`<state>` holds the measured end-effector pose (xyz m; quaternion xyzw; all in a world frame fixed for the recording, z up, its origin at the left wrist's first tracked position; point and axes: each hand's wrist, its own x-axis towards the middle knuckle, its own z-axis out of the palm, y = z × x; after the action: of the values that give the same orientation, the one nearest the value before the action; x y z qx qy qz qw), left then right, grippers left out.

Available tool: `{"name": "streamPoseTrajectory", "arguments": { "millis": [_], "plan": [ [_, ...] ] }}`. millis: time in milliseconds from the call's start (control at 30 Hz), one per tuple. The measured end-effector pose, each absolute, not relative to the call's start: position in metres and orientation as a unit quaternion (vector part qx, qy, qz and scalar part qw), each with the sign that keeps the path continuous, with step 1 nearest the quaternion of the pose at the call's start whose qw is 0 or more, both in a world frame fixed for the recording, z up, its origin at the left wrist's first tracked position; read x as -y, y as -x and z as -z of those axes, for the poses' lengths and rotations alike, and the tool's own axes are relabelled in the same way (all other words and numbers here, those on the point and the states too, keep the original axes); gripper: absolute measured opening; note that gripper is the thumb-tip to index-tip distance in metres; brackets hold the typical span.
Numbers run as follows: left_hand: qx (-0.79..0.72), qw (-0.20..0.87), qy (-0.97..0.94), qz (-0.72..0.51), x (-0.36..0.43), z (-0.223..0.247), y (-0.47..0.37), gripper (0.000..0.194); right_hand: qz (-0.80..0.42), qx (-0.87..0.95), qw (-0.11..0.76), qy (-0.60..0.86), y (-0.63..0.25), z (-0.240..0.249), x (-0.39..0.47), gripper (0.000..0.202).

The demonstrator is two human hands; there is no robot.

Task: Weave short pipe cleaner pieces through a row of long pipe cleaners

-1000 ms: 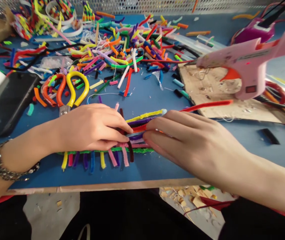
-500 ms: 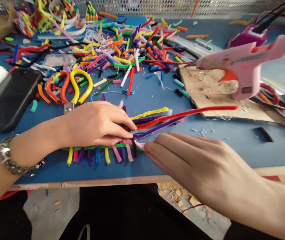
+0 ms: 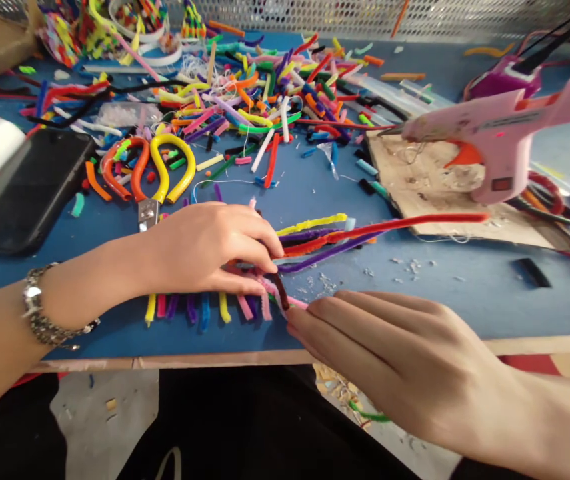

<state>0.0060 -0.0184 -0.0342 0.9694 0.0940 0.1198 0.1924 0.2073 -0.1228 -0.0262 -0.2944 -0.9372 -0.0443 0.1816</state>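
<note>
A strip of woven pipe cleaners (image 3: 266, 305) lies near the front edge of the blue table, short coloured ends sticking out toward me. My left hand (image 3: 215, 250) rests over it, thumb and fingers closed on the strip near its right end. My right hand (image 3: 389, 340) is just to the right, its fingertips together at the pale pink strand and the lower end of a dark brown piece (image 3: 282, 292). A long red pipe cleaner (image 3: 405, 223), a yellow one (image 3: 315, 223) and a purple one (image 3: 329, 252) stretch rightward from under my left fingers.
Scissors with orange and yellow handles (image 3: 149, 210) lie beyond my left hand, beside a black phone (image 3: 29, 193). Loose pipe-cleaner pieces (image 3: 245, 100) are heaped at the back. A pink glue gun (image 3: 499, 133) rests above cardboard (image 3: 415, 180) at the right.
The brown piece's lower end has shifted right, to my right fingertips. The whole view has moved slightly, carrying the table items rightward.
</note>
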Motion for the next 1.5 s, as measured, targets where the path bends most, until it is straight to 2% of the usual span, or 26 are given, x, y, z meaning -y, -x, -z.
{"name": "streamPoseTrajectory", "arguments": {
  "millis": [167, 333, 433, 533, 700, 967, 1100, 1233, 1500],
  "plan": [
    [-0.115, 0.209, -0.962, -0.133, 0.02, 0.039, -0.009, 0.013, 0.045, 0.943, 0.174, 0.28, -0.203, 0.02, 0.119, 0.036],
    [-0.123, 0.216, -0.961, -0.121, 0.02, 0.04, -0.011, 0.012, 0.073, 0.929, 0.202, 0.302, -0.199, 0.022, 0.109, 0.04],
    [-0.135, 0.212, -0.96, -0.119, 0.021, 0.04, -0.011, 0.009, 0.073, 0.929, 0.2, 0.302, -0.205, 0.021, 0.096, 0.036],
    [-0.136, 0.208, -0.961, -0.118, 0.021, 0.041, -0.01, 0.011, 0.036, 0.937, 0.177, 0.299, -0.218, 0.018, 0.086, 0.029],
    [-0.132, 0.212, -0.961, -0.119, 0.022, 0.04, -0.01, 0.011, -0.005, 0.947, 0.146, 0.288, -0.237, 0.026, 0.085, 0.031],
    [-0.144, 0.203, -0.963, -0.102, 0.024, 0.038, -0.013, 0.007, 0.088, 0.942, 0.142, 0.292, -0.235, 0.043, 0.085, 0.043],
    [-0.186, 0.176, -0.959, -0.124, 0.031, 0.04, -0.015, 0.003, 0.112, 0.938, 0.146, 0.295, -0.233, 0.033, 0.092, 0.028],
    [-0.199, 0.161, -0.956, -0.141, 0.035, 0.041, -0.017, 0.004, 0.069, 0.929, 0.189, 0.311, -0.228, 0.03, 0.1, 0.019],
    [-0.189, 0.186, -0.954, -0.143, 0.029, 0.042, -0.016, 0.006, -0.007, 0.932, 0.19, 0.308, -0.219, 0.042, 0.084, 0.025]
  ]
}}
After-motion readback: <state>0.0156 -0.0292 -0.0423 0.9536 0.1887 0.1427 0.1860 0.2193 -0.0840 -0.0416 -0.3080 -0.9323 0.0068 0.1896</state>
